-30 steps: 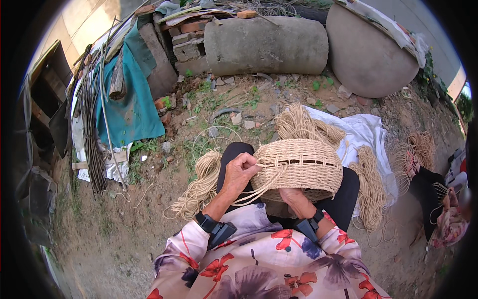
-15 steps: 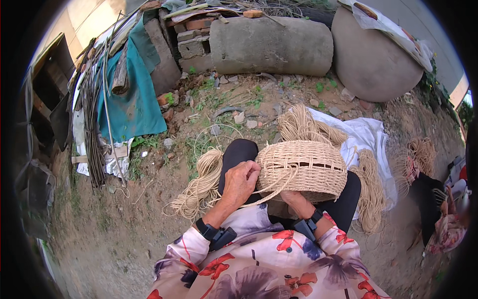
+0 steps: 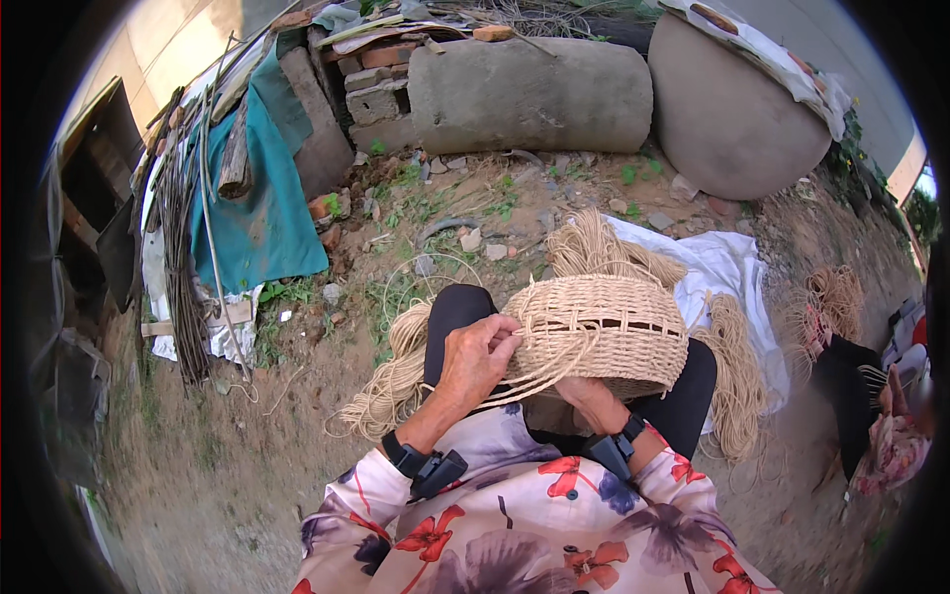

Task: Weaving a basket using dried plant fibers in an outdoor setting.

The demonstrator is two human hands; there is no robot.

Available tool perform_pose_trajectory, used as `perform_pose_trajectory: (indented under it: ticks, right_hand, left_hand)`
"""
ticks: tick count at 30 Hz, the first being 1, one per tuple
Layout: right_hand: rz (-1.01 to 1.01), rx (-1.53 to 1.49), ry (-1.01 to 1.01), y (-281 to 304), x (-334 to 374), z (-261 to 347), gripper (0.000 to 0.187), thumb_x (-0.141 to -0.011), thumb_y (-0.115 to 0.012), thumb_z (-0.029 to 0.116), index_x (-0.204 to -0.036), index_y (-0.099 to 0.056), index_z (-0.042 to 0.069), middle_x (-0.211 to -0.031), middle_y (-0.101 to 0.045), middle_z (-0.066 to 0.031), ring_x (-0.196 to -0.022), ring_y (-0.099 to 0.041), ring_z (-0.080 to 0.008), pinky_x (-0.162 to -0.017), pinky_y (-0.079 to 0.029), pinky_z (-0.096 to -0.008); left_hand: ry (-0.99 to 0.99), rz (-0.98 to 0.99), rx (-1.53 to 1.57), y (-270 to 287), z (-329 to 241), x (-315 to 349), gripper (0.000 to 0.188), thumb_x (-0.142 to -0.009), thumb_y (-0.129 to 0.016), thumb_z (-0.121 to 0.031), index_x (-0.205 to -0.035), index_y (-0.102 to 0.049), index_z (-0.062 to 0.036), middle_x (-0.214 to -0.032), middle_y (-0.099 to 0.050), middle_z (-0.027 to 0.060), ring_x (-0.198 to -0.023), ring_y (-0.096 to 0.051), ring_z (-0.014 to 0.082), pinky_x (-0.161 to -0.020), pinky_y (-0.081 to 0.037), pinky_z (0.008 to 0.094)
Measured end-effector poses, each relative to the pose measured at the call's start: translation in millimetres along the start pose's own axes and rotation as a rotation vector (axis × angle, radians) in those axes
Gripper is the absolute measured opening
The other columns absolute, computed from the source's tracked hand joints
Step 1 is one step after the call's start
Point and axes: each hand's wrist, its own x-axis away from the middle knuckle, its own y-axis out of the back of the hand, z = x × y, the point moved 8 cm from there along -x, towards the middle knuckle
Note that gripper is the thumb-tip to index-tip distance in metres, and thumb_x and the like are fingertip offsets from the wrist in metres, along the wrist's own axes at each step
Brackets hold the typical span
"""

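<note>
A pale woven basket (image 3: pixel 604 319) of twisted straw cord lies tilted on my lap, with a band of open gaps along its side. At its left edge my left hand (image 3: pixel 477 354) is closed in a pinch on the weave. Whether a single strand is between the fingertips is too small to tell. My right hand (image 3: pixel 590 398) reaches under the near edge into the basket, its fingers hidden by the wall. Loose cord strands (image 3: pixel 539 376) hang off the basket's front and run left below my left hand, toward a cord coil (image 3: pixel 388 381) beside my left knee.
More cord bundles (image 3: pixel 604 247) lie beyond the basket and to the right (image 3: pixel 730 376), by a white sheet (image 3: pixel 708 262). Another person (image 3: pixel 861 406) sits far right with cord. A concrete cylinder (image 3: pixel 529 97), round slab (image 3: pixel 737 109) and teal cloth (image 3: pixel 252 188) stand at the back.
The view has shifted slightly. My left hand stays at the basket's left edge, its fingers moved a little. The cord strands on the front hang in a wider loop; the right hand keeps its place.
</note>
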Motion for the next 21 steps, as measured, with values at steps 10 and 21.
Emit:
perform_pose_trajectory:
  ticks: [10,21]
  right_hand:
    - [-0.443,-0.204,0.034,58,13,10,0.037,-0.096,-0.063,0.022,-0.129,-0.056,0.004,-0.124,-0.060,-0.0107,-0.117,-0.057,-0.0217,-0.100,-0.048,-0.0376]
    - [-0.189,-0.234,-0.115,23,63,62,0.053,-0.086,-0.074,0.038,-0.125,-0.059,0.005,-0.112,-0.064,-0.0128,-0.105,-0.062,-0.0233,-0.086,-0.053,-0.0412]
  left_hand:
    - [-0.566,0.037,-0.349,-40,-98,-26,0.009,-0.084,-0.070,-0.006,-0.092,-0.067,-0.0018,-0.083,-0.067,0.0140,-0.078,-0.067,0.0326,-0.067,-0.054,0.0402]
    - [-0.418,-0.086,-0.283,-9,-46,-43,0.006,-0.091,-0.063,-0.006,-0.092,-0.059,-0.0021,-0.080,-0.063,0.0158,-0.072,-0.064,0.0342,-0.065,-0.050,0.0405]
